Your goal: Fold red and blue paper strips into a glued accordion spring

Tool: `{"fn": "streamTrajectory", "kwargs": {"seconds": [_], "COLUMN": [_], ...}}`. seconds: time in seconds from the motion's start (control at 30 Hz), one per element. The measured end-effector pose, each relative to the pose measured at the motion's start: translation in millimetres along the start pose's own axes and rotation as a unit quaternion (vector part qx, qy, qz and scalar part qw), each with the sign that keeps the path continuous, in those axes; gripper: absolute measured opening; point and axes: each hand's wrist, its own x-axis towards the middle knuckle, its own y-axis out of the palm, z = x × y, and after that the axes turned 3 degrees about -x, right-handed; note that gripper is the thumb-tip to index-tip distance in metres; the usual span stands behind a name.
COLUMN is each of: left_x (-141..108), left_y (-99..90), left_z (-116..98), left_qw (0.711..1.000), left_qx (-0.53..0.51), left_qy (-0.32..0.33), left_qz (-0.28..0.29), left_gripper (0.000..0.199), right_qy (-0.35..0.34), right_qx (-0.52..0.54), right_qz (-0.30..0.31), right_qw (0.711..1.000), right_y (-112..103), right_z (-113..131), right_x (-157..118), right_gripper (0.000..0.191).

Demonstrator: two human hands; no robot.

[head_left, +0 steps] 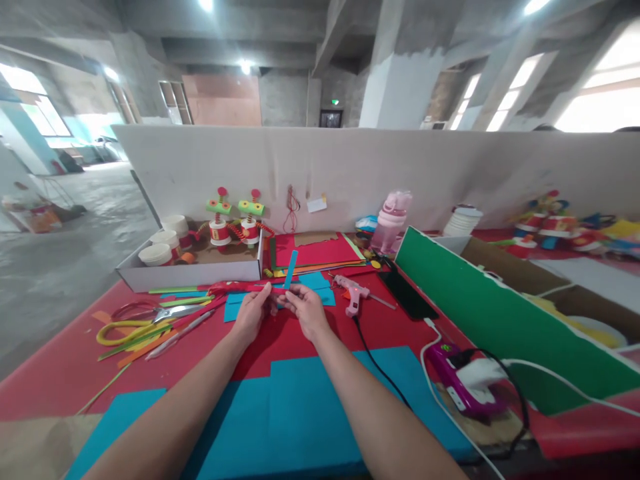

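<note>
Over the middle of the red-covered table, my left hand [254, 312] and my right hand [306, 308] are close together with the fingertips pinched. Between them runs a narrow red paper strip [279, 289], its left end in my left hand. A blue paper strip [291, 268] stands up across it, with its lower end at my right fingertips. Where the two strips meet is partly hidden by the fingers. Behind and below the hands lie small blue paper pieces [320, 285]. To the right rests a pink hot glue gun [353, 291] with a glue stick in its back.
Large scissors [135, 327], paper strips and a pen [173, 341] lie left. A white box [193, 275] holds cups and two paper figures [220, 230]. A phone [407, 293], a purple power strip [463, 387] with cables and a green-sided box [500, 320] are right. Blue sheets [300, 407] lie in front.
</note>
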Motion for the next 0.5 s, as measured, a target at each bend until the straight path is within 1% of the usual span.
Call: {"fn": "streamTrajectory", "kwargs": {"seconds": [0.13,0.33,0.5], "left_x": [0.6,3.4,3.4], "left_y": [-0.2,-1.4,-1.8], "left_z": [-0.2,3.4,6.2], "left_qw": [1.000,1.000,0.999], "left_qx": [-0.006,0.001,0.020], "left_qy": [0.010,0.018,0.030], "left_qz": [-0.003,-0.013,-0.002], "left_gripper": [0.038,0.041,0.039], "right_qy": [0.011,0.022,0.010], "right_qx": [0.021,0.023,0.013], "right_qz": [0.001,0.012,0.008], "right_qw": [1.000,0.999,1.000], "right_y": [-0.7,-0.1,0.2], "right_z": [-0.8,-0.5,0.5], "right_x": [0.7,0.2,0.3], "right_gripper": [0.036,0.037,0.033]}}
